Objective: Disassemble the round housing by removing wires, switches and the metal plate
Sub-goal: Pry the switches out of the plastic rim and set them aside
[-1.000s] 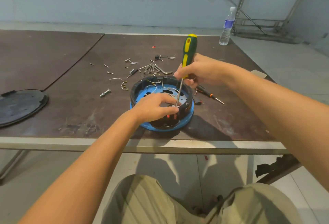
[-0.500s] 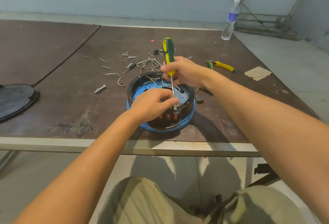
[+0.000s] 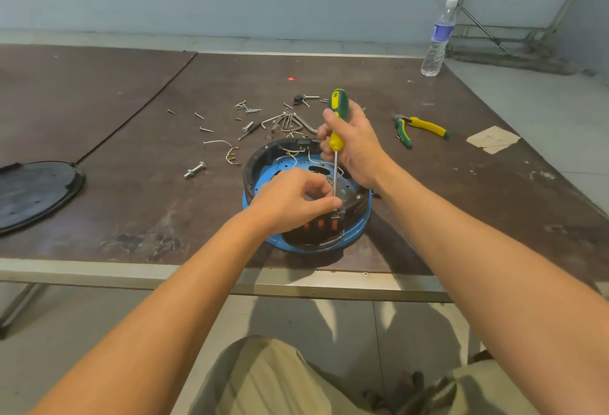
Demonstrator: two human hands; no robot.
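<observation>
Blue-based round black plastic housing [image 3: 255, 167] sits mid-frame on the brown counter [image 3: 148, 200]. Directly above it, the right grip [image 3: 349, 144] wraps the green-and-yellow screwdriver [image 3: 337, 118] handle. The left grip [image 3: 290, 200] pinches its shaft over the housing's near wall.

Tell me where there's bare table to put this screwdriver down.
Bare table right of the housing, nearer than the pliers. Also the wide stretch between the lid and the housing, in front of the bolt. Crowded behind the housing: screws, hex keys and wires.
</observation>
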